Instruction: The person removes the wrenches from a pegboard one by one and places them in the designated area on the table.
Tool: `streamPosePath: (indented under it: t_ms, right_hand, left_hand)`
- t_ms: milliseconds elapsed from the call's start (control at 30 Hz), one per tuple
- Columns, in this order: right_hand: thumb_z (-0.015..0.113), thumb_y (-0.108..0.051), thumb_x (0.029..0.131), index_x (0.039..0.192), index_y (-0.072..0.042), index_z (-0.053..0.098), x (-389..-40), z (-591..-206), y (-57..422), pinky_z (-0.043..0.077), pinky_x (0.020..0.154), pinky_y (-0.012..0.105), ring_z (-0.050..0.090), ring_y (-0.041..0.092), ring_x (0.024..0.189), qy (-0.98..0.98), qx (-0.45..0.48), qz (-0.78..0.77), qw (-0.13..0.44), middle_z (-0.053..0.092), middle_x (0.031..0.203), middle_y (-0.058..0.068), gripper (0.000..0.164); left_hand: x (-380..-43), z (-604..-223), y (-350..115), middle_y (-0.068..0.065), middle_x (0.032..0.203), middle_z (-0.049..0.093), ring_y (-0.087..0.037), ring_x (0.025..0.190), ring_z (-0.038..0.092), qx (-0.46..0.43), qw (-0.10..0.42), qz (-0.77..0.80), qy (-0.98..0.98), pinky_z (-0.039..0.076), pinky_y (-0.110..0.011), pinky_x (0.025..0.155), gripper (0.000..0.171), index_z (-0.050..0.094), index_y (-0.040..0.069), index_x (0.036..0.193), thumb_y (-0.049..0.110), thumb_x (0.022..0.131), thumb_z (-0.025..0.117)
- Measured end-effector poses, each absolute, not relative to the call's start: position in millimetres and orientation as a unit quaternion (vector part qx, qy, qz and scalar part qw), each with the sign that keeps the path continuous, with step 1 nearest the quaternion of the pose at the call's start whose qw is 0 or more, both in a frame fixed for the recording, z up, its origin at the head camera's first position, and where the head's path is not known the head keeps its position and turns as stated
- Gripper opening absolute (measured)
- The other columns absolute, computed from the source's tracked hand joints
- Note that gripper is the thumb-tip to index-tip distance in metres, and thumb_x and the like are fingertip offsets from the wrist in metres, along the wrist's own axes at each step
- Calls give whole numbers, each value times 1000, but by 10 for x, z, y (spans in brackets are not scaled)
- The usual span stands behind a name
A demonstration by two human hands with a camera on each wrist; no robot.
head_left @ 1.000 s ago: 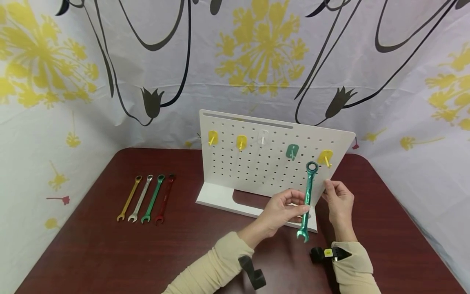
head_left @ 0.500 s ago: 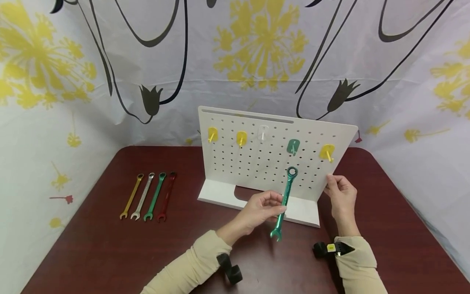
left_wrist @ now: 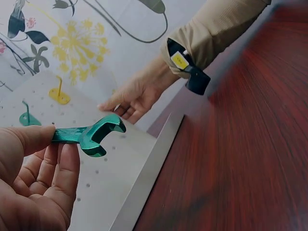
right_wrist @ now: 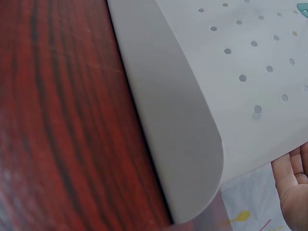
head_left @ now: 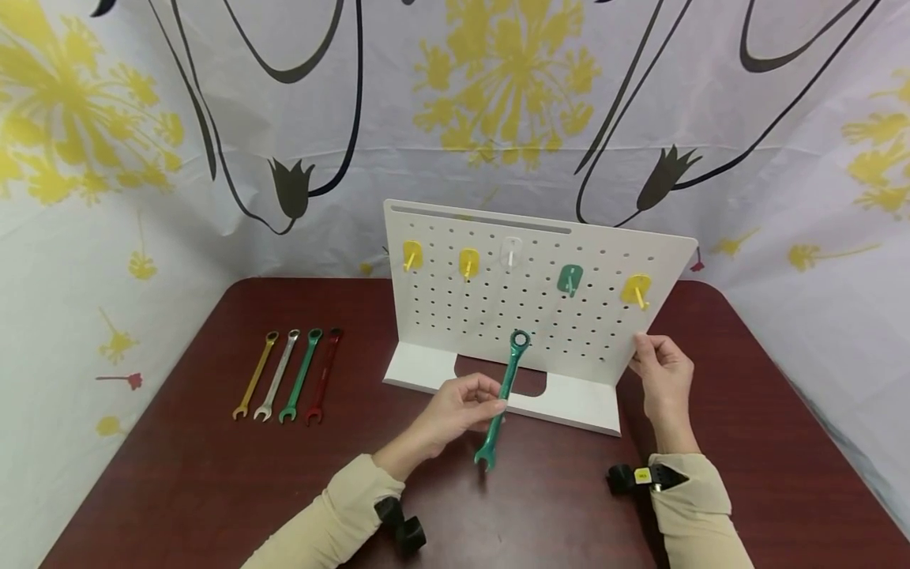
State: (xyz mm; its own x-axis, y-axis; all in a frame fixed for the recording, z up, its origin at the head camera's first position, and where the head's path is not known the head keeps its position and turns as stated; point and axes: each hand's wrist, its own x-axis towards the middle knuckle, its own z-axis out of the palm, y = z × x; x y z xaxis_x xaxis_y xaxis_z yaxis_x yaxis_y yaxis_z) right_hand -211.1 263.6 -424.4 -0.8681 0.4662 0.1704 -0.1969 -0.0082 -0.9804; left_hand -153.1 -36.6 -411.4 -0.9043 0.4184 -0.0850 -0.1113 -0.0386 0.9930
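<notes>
A shiny green combination wrench (head_left: 512, 370) is pinched near its middle between the thumb and fingers of my left hand (head_left: 455, 407). Ring end up and slightly tilted, it is held in front of a white pegboard (head_left: 426, 316). The left wrist view shows the wrench's open end (left_wrist: 91, 137) pointing away from the palm. My right hand (head_left: 667, 379) grips the pegboard's right edge, thumb at the front; in the right wrist view its fingers (right_wrist: 287, 175) show at that edge. Across the board run yellow (head_left: 412, 256), clear (head_left: 510, 251) and green hooks (head_left: 570, 279), all bare.
On the left of the dark red table (head_left: 178, 466) lie a gold wrench (head_left: 256, 375), a silver wrench (head_left: 277, 375), another green wrench (head_left: 302, 374) and a red wrench (head_left: 325, 377), side by side. A patterned cloth (head_left: 213, 205) hangs behind the board.
My left hand has carried the green wrench leftward and slightly down, away from the board's right side. My right hand stays on the board's edge.
</notes>
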Motion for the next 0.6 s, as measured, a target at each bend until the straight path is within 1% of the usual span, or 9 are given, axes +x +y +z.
streamPosePath:
  t_ms: [167, 367, 600]
  right_hand:
    - [65, -19, 88, 78, -5, 62, -2112, -4244, 2644, 52, 65, 13, 64, -2, 74, -665, -106, 703, 228, 67, 81, -12, 17]
    - [65, -19, 88, 77, -6, 62, -2121, -4250, 2648, 51, 64, 11, 64, -2, 74, -662, -114, 706, 226, 66, 82, -11, 18]
    - [66, -19, 88, 77, -7, 62, -2132, -4248, 2648, 51, 63, 11, 64, -1, 73, -659, -117, 707, 230, 67, 81, -11, 17]
  left_hand:
    - [-1484, -4126, -507, 3, 81, 60, -6, 72, 59, 111, 181, 702, 680, 55, -28, 68, 25, 58, -7, 104, 9, 87, 65]
    - [-1450, -4162, -669, 2, 85, 62, -7, 77, 61, 99, 168, 703, 684, 56, -30, 72, 27, 57, -8, 107, 8, 87, 66]
    - [-1422, -4170, -883, 5, 82, 63, -8, 76, 61, 87, 155, 696, 696, 54, -26, 69, 30, 56, -7, 107, 13, 88, 66]
